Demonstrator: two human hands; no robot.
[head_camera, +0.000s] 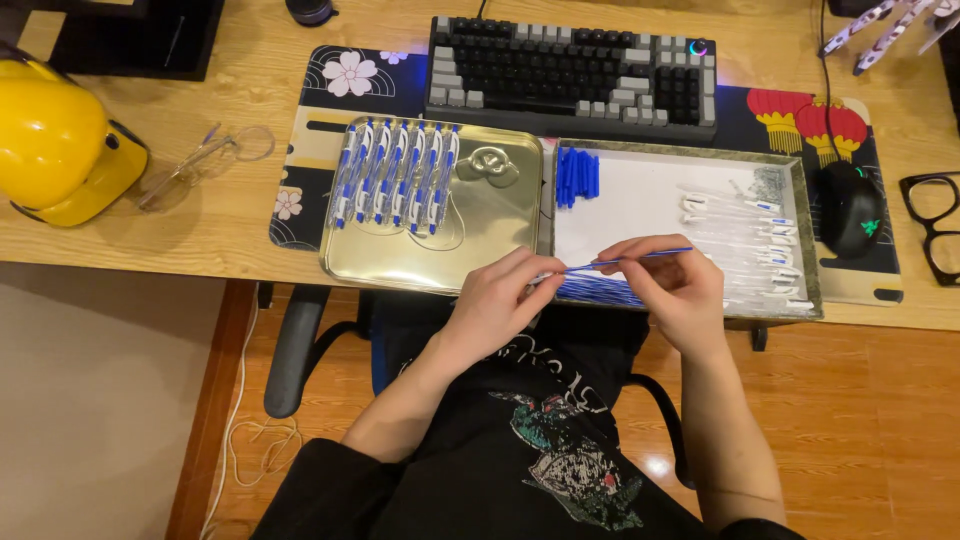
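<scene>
My left hand (497, 297) and my right hand (672, 283) meet at the near edge of a white-lined tray (680, 150). Together they hold a thin blue pen refill (640, 257), the left pinching its tip end, the right its far end. Under the hands lies a pile of blue refills (598, 291). Small blue caps (577, 177) sit in the tray's far left corner, clear pen barrels (765, 245) on its right side. A gold metal tray (490, 215) to the left carries a row of several assembled blue-and-white pens (395, 185).
A dark keyboard (572, 75) lies behind the trays on a patterned desk mat (330, 90). A black mouse (850, 208) and black glasses (933, 225) are at the right. A yellow hard hat (58, 140) and clear safety glasses (205, 160) rest at the left.
</scene>
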